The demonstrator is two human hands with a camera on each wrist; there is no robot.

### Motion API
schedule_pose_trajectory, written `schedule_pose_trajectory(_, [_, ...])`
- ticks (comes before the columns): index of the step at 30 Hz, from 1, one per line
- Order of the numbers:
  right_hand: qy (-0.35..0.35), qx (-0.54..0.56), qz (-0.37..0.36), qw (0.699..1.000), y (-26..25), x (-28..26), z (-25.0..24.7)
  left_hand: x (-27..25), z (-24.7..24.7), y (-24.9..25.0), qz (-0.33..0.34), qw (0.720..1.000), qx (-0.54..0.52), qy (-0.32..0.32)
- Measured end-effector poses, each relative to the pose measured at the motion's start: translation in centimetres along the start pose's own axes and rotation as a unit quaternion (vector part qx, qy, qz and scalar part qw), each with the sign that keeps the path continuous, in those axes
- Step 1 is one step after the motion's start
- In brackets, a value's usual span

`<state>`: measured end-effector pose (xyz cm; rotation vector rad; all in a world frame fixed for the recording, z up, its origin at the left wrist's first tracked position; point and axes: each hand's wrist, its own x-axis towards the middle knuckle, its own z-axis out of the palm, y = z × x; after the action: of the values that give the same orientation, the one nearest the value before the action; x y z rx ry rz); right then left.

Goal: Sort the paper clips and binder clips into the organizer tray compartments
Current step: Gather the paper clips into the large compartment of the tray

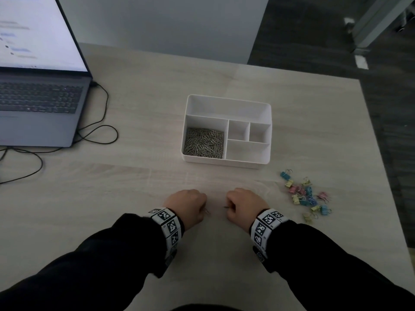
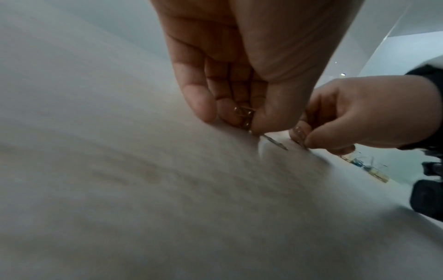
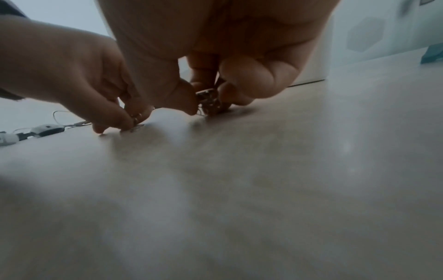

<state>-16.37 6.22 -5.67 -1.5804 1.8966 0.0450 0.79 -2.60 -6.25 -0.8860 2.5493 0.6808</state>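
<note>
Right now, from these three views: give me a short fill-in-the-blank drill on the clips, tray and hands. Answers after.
1. The silver wire paper clips fill the tray's near-____ compartment.
2. The pastel binder clips lie on the wooden table, to the ____ of the white plastic organizer tray.
3. Both the left hand and the right hand pinch ____ clips.

Answers: left; right; paper

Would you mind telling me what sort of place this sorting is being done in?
Most likely an office or study desk: an open laptop with its cable sits on a pale wood-grain table, alongside a white organizer tray and a scatter of coloured binder clips.
</note>
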Motion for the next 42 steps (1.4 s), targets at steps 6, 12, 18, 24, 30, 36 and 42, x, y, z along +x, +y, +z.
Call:
schedule_pose_trajectory(6, [0.040,0.077,0.000,0.996,-0.1,0.9,-1.3,0.7,-1.9,-2.3,-0.024,0.991,-0.113,0.073])
schedule_pose_trajectory(12, [0.177,0.220,0.011,0.959,-1.5,2.3,-4.2,1.4,-5.4,-3.6,-0.057,0.919,-0.326,0.214])
schedule_pose_trajectory(18, [0.243,0.301,0.021,0.922,-3.1,5.6,-8.3,4.3,-9.5,-4.2,-0.090,0.866,-0.394,0.293])
schedule_pose_trajectory(24, [0.242,0.229,-0.022,0.943,-2.9,6.3,-8.5,5.4,-9.9,-4.4,-0.092,0.887,-0.347,0.289])
schedule_pose_trajectory(30, [0.016,0.055,-0.038,0.998,-3.5,4.7,-3.8,5.2,-7.9,-5.3,-0.076,0.879,-0.325,0.342])
schedule_pose_trajectory(36, [-0.077,-0.055,-0.035,0.995,-4.0,3.8,-0.9,5.3,-6.6,-6.0,-0.174,0.856,-0.368,0.320])
schedule_pose_trajectory(42, [-0.075,-0.073,-0.024,0.994,-3.9,3.4,0.0,5.9,-5.2,-6.5,-0.226,0.836,-0.449,0.218])
